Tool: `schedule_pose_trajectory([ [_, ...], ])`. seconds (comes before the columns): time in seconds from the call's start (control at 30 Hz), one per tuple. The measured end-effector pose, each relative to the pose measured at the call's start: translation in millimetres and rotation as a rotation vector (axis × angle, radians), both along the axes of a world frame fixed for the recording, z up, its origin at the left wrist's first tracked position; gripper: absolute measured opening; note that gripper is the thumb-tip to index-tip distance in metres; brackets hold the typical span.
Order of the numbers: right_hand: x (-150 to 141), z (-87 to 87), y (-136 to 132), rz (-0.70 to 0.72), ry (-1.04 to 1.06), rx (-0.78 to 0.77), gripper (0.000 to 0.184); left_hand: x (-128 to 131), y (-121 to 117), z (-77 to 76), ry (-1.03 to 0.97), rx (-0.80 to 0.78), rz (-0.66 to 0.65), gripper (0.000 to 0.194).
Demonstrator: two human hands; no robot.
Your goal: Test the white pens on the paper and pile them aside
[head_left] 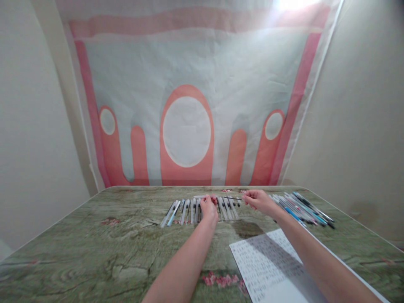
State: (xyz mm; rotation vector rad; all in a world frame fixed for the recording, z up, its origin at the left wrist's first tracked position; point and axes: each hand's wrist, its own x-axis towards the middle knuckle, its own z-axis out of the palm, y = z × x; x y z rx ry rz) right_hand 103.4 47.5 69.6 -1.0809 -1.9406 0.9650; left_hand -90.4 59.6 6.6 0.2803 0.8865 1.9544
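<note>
Nearest, a written sheet lies partly under the right forearm. Beyond it, a row of pens extends to both sides of the left hand, whose fingers are bunched; their grip cannot be determined. Farther, a thin dark rod lies between the hands, long axis crosswise, its end pinched by the nearer right hand.

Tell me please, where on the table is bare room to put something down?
The table is bare between the pen row and its left edge, and nearer, left of the left forearm. Crowded: the row, the right pen pile, the written sheet under the right forearm.
</note>
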Motion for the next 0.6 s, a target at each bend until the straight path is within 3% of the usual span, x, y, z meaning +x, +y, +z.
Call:
schedule_pose_trajectory([
  [0.6,-3.5,4.3,-4.1,-0.036,-0.021,0.028,0.034,10.4,-6.5,3.6,0.025,0.005,-0.107,0.01],
])
